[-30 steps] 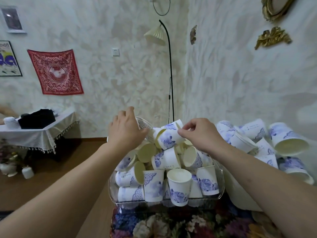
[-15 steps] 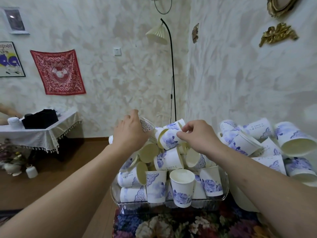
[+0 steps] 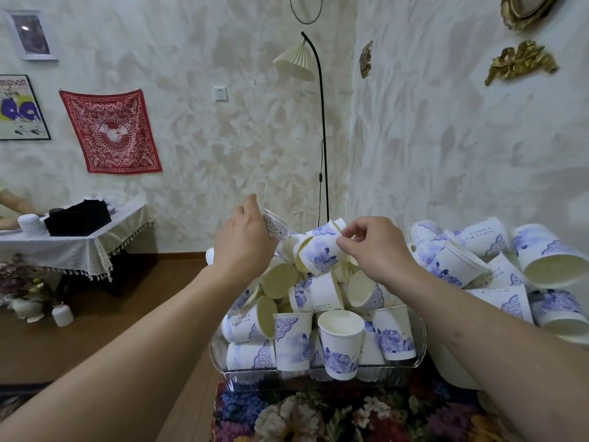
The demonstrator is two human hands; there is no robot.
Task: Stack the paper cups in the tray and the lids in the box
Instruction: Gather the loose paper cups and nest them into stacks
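Cup (image 3: 320, 250) (atop the pile) pinched by right-hand fingers (image 3: 345, 247).

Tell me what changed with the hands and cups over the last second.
Little changed. The left hand keeps gripping its cup and has lifted it slightly; the right hand still pinches the cup lying on top. The heap in the clear tray stayed as it was.

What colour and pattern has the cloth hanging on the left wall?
The cloth is red with a white ornamental pattern, seen best in the head view.
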